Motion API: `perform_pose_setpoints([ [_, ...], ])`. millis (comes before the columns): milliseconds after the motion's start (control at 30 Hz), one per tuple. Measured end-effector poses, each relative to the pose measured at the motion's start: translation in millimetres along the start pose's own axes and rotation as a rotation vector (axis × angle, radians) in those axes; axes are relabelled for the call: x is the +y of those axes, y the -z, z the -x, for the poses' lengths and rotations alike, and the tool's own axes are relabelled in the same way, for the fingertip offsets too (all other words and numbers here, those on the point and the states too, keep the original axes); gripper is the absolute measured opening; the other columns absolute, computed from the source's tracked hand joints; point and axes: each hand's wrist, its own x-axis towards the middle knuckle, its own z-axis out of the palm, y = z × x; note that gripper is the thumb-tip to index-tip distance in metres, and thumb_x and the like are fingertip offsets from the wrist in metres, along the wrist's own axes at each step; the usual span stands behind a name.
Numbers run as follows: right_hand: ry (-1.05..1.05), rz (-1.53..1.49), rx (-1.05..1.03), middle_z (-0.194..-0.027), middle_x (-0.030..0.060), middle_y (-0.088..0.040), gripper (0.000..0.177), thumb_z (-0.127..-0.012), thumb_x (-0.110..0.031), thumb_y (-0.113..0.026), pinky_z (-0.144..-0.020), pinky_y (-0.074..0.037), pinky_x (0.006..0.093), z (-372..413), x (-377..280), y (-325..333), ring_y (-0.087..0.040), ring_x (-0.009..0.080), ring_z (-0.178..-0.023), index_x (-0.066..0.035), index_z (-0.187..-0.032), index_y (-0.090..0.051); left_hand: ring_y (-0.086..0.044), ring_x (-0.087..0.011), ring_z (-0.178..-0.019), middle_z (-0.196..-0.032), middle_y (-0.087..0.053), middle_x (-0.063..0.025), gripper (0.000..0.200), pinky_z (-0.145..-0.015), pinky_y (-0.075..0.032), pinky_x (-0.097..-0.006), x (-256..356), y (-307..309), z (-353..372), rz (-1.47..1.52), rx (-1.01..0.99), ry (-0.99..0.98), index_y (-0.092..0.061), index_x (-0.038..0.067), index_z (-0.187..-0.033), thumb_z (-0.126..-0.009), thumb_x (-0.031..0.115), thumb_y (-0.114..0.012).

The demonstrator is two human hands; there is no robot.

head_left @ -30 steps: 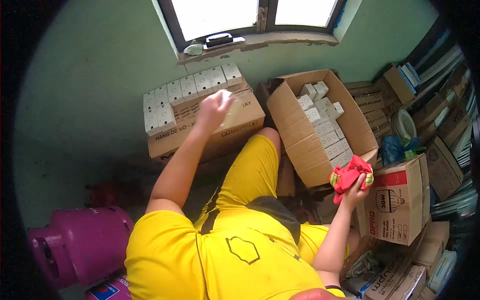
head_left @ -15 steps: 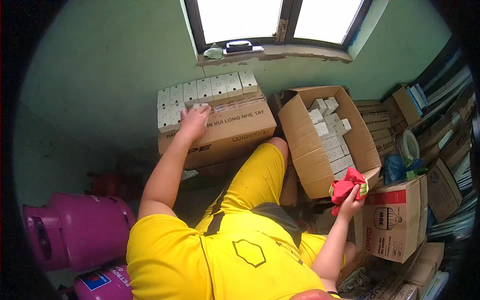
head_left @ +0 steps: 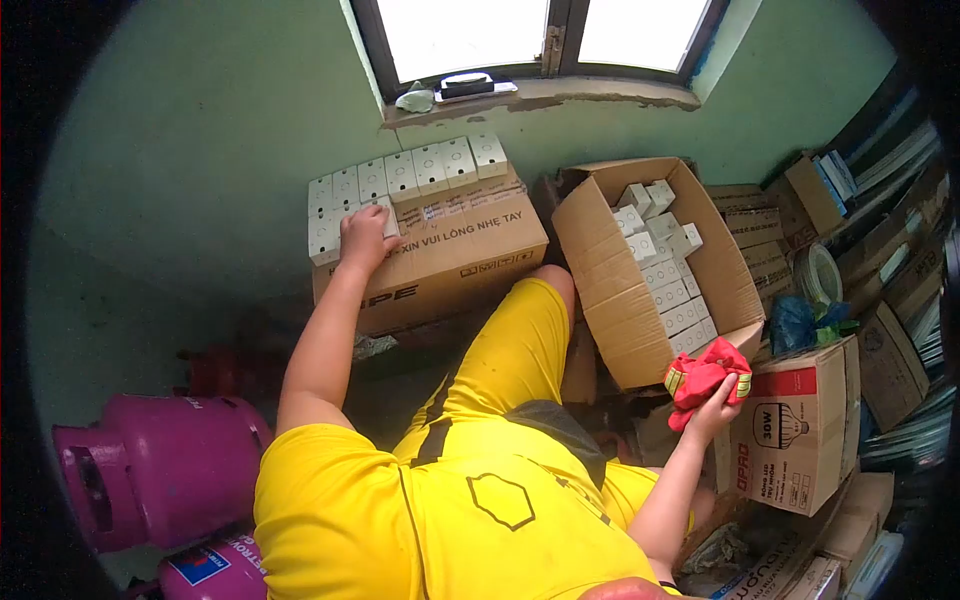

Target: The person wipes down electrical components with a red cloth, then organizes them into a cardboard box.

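Note:
My left hand (head_left: 362,235) rests on a small white box (head_left: 385,217) in the near row of white boxes (head_left: 410,172) lined up on a closed brown carton (head_left: 455,255) under the window. Its fingers curl over that box. My right hand (head_left: 722,398) is shut on a crumpled red cloth with yellow trim (head_left: 703,368), held beside the open carton (head_left: 605,290) that is packed with several more white boxes (head_left: 668,270). My yellow shirt and trousers fill the lower middle of the view.
A purple gas cylinder (head_left: 160,470) stands at the lower left. A printed 30W bulb carton (head_left: 795,425) sits by my right hand. Stacked cartons and shelves (head_left: 880,260) crowd the right side. A blue bag (head_left: 800,322) lies behind the open carton. Green wall and window sill (head_left: 540,92) ahead.
My left hand carried a white box from the carton's middle leftward and set it down in the near row. My right hand kept hold of the red cloth, barely moving.

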Motion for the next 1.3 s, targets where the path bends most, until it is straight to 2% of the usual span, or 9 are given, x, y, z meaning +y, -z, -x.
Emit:
perform_pose_setpoints([
  [333, -0.149, -0.226, -0.01, -0.123, 0.0129, -0.064, 0.056, -0.098, -0.044, -0.058, -0.097, -0.046, 0.0363, -5, -8, -8, -0.062, 0.0217, -0.108, 0.004, -0.126, -0.057, -0.053, -0.0316, -0.124, -0.132, -0.059, -0.0128, 0.071, -0.105, -0.038, -0.0459, 1, 8, -6, 0.025, -0.021, -0.04, -0.06, 0.006, -0.13, -0.072, 0.04, -0.083],
  [467, -0.281, -0.227, 0.085, -0.123, 0.0138, -0.063, 0.061, -0.095, -0.05, -0.06, -0.096, -0.047, 0.037, -16, -1, -7, -0.061, 0.0226, -0.108, 0.002, -0.127, -0.058, -0.052, -0.0321, -0.124, -0.135, -0.057, -0.0126, 0.071, -0.107, -0.036, -0.0467, 44, 8, -17, 0.031, 0.148, -0.109, -0.056, 0.008, -0.134, -0.078, 0.045, -0.078],
  [500, -0.323, -0.231, 0.073, -0.123, 0.0155, -0.064, 0.067, -0.093, -0.056, -0.059, -0.096, -0.046, 0.0366, -24, 6, -4, -0.062, 0.024, -0.108, 0.001, -0.128, -0.059, -0.052, -0.0323, -0.124, -0.135, -0.057, -0.013, 0.069, -0.107, -0.036, -0.047, 62, 12, -21, 0.066, 0.187, -0.15, -0.056, 0.008, -0.134, -0.079, 0.045, -0.077],
  [533, -0.383, -0.141, 0.07, -0.123, 0.0118, -0.06, 0.061, -0.098, -0.05, -0.056, -0.097, -0.047, 0.0383, -24, -22, -6, -0.06, 0.0216, -0.109, 0.002, -0.13, -0.055, -0.053, -0.0325, -0.124, -0.134, -0.058, -0.0133, 0.068, -0.107, -0.036, -0.0473, 83, 13, -26, 0.104, 0.226, -0.189, -0.057, 0.007, -0.133, -0.08, 0.044, -0.076],
  [667, -0.591, -0.622, -0.036, -0.131, 0.0121, -0.059, 0.06, -0.099, -0.051, -0.049, -0.103, -0.045, 0.0383, -53, 25, -1, -0.06, 0.0242, -0.115, -0.003, -0.135, -0.053, -0.054, -0.0327, -0.123, -0.13, -0.061, -0.0129, 0.059, -0.107, -0.036, -0.0471, 183, 9, -44, 0.306, 0.292, -0.404, -0.059, 0.008, -0.13, -0.083, 0.04, -0.074],
  [833, -0.672, -0.944, -0.07, -0.127, 0.0096, -0.062, 0.05, -0.102, -0.048, -0.041, -0.102, -0.048, 0.0435, -62, -1, -9, -0.062, 0.0277, -0.113, -0.009, -0.129, -0.057, -0.055, -0.0315, -0.121, -0.122, -0.064, -0.0111, 0.048, -0.109, -0.034, -0.0477, 312, -17, -62, 0.45, 0.144, -0.69, -0.063, 0.013, -0.126, -0.085, 0.036, -0.072],
  [1033, -0.654, -1.21, -0.072, -0.126, 0.0103, -0.062, 0.052, -0.103, -0.049, -0.037, -0.103, -0.047, 0.0458, -67, -21, -7, -0.062, 0.0278, -0.113, -0.008, -0.13, -0.055, -0.053, -0.032, -0.123, -0.119, -0.065, -0.0121, 0.048, -0.108, -0.035, -0.048, 448, -63, -90, 0.537, -0.194, -0.732, -0.064, 0.014, -0.125, -0.086, 0.041, -0.068],
  [1167, -0.599, -0.99, 0.054, -0.12, 0.0081, -0.065, 0.045, -0.102, -0.043, -0.045, -0.099, -0.05, 0.0399, -78, -10, -11, -0.064, 0.0228, -0.107, -0.008, -0.128, -0.056, -0.049, -0.0344, -0.128, -0.135, -0.055, -0.0139, 0.063, -0.109, -0.036, -0.0498, 512, -109, -113, 0.345, -0.29, -0.708, -0.053, 0.017, -0.137, -0.082, 0.042, -0.071],
  [1300, -0.572, -0.944, 0.145, -0.118, 0.0067, -0.066, 0.045, -0.098, -0.039, -0.058, -0.098, -0.048, 0.0336, -95, 41, -19, -0.062, 0.0179, -0.108, -0.006, -0.128, -0.057, -0.043, -0.0377, -0.135, -0.154, -0.037, -0.0151, 0.075, -0.109, -0.039, -0.0493, 560, -161, -144, 0.438, -0.263, -0.681, -0.041, 0.019, -0.147, -0.081, 0.037, -0.073],
])
